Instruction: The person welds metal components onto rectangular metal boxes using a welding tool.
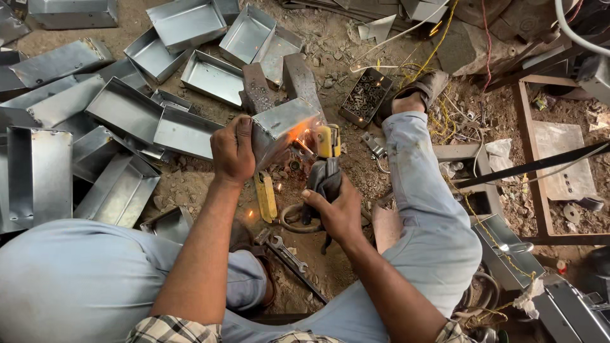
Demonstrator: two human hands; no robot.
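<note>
Knees bracket the job. Your left hand (232, 151) grips metal box (281, 126), right hand (335, 213) clenched on electrode holder (326, 166) beside box — keep arc on seam, box steady.

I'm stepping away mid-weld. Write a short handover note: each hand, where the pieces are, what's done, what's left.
Left hand: grips the sheet-metal box, held tilted on the dirt floor.
Right hand: grips the welding electrode holder, tip at the box's lower right corner, glowing with sparks.
Formed metal boxes lie piled at left; a wrench lies between the legs.
Done: cannot tell which seams are finished.
Left: the corner weld is live; finish it before releasing.
</note>
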